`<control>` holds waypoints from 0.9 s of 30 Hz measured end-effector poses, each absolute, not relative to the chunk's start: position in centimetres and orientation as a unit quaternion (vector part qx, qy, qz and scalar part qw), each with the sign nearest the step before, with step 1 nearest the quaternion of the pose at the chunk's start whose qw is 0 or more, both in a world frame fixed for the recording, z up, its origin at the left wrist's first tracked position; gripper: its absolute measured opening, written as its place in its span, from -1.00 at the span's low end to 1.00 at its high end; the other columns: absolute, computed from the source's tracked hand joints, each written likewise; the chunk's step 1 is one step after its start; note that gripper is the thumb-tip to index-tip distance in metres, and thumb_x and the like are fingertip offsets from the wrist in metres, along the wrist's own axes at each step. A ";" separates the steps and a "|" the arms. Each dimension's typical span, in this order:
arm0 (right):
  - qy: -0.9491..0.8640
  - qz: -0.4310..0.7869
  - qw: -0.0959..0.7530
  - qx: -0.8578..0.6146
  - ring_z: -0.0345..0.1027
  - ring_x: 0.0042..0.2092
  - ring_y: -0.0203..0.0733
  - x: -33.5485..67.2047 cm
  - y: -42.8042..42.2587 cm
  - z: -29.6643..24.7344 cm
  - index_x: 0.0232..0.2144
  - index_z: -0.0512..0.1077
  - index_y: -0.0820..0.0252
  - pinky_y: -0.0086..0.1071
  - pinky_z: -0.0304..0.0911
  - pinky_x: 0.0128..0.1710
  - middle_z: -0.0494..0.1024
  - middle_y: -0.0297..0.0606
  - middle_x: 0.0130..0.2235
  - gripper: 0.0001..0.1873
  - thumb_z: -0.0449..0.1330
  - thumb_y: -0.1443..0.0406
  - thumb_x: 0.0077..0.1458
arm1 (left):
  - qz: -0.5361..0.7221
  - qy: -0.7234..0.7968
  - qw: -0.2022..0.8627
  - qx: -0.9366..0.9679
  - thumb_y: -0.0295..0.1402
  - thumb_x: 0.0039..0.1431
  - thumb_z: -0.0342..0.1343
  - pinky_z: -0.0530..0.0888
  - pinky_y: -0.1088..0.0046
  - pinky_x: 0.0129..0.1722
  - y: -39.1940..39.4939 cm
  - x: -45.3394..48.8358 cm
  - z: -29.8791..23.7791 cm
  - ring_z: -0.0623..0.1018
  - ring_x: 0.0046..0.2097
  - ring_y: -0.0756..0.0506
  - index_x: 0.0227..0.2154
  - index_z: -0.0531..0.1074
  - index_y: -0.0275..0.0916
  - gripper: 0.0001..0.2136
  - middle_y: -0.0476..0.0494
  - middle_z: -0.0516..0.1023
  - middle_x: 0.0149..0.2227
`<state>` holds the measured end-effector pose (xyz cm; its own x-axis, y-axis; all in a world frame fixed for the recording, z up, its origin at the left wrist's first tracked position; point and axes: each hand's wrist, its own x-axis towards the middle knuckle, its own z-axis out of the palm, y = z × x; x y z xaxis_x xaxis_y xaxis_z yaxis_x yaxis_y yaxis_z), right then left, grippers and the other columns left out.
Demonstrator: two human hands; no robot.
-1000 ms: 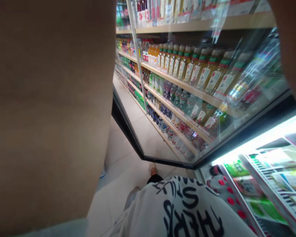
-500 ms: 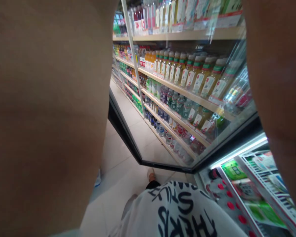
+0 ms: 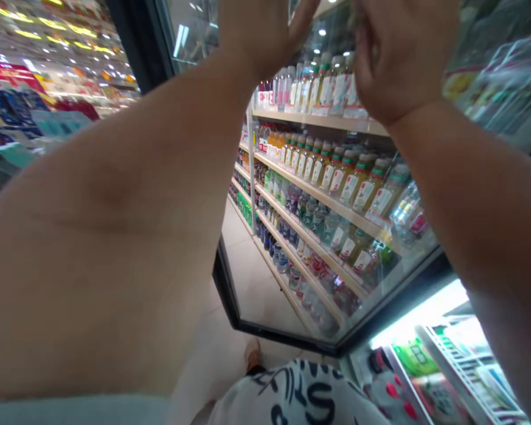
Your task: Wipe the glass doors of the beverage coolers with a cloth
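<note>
Both my arms are raised in front of the camera, hands near the top edge. My left hand (image 3: 261, 32) is cut off by the frame, so its fingers do not show. My right hand (image 3: 396, 56) has its fingers curled together, and whatever is in them is hidden. Behind the hands stands the open glass door (image 3: 292, 307) of a lit cooler, with store shelves of drink bottles (image 3: 336, 171) seen through the glass.
The cooler's lit wire shelves (image 3: 464, 366) with green packs sit at lower right. A pale tiled floor (image 3: 248, 277) runs along the bottle aisle. My white printed shirt (image 3: 305, 395) fills the bottom. Bright store displays (image 3: 35, 88) lie at upper left.
My arms have lifted and drawn back from the camera, so both hands now show near the top. The view has tilted up, revealing store displays at left.
</note>
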<state>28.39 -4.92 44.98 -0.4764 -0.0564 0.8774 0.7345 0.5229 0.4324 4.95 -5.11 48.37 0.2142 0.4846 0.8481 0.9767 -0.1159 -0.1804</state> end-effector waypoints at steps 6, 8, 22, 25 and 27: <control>-0.585 -0.401 0.601 -0.369 0.11 0.38 0.10 28.7 -4.6 44.3 0.31 0.31 0.34 -0.04 -0.03 0.39 0.30 -0.14 0.33 -0.40 -0.12 0.21 0.36 | -0.334 -0.516 0.406 -0.676 -0.21 0.49 -0.11 -0.16 -0.11 0.39 -6.0 5.8 47.9 -0.06 0.47 -0.38 0.47 -0.02 -0.20 -0.43 -0.13 -0.01 0.47; -0.622 -0.425 0.561 -0.344 0.09 0.39 0.06 28.8 -4.4 44.3 0.32 0.29 0.32 -0.07 -0.03 0.40 0.26 -0.18 0.35 -0.40 -0.13 0.22 0.35 | -0.324 -0.531 0.409 -0.668 -0.23 0.48 -0.11 -0.17 -0.05 0.39 -6.0 5.9 48.1 -0.08 0.48 -0.35 0.48 -0.06 -0.20 -0.41 -0.12 -0.04 0.47; -0.756 -0.479 0.391 -0.216 0.12 0.38 0.00 28.2 -5.1 43.3 0.34 0.26 0.05 0.00 0.06 0.37 0.25 -0.35 0.37 -0.47 -0.16 0.20 0.43 | -0.326 -0.554 0.390 -0.659 -0.17 0.47 -0.14 -0.24 0.01 0.41 -6.9 6.6 47.8 -0.10 0.47 -0.31 0.48 -0.08 -0.14 -0.40 -0.04 -0.08 0.48; -0.684 -0.468 0.495 -0.260 0.18 0.34 -0.03 28.4 -4.4 43.4 0.30 0.33 0.09 -0.02 0.11 0.34 0.32 -0.26 0.33 -0.47 -0.15 0.18 0.41 | -0.334 -0.544 0.387 -0.665 -0.12 0.45 -0.15 -0.23 0.07 0.42 -7.0 6.3 47.8 -0.10 0.47 -0.27 0.49 -0.08 -0.11 -0.38 -0.02 -0.05 0.48; -0.598 -0.439 0.596 -0.307 0.19 0.35 0.02 28.6 -4.0 43.5 0.28 0.36 0.30 -0.09 0.04 0.36 0.33 -0.13 0.31 -0.38 -0.20 0.18 0.37 | -0.336 -0.530 0.391 -0.673 -0.14 0.44 -0.14 -0.21 0.04 0.41 -6.8 6.1 47.9 -0.11 0.48 -0.28 0.49 -0.08 -0.13 -0.37 -0.01 -0.04 0.48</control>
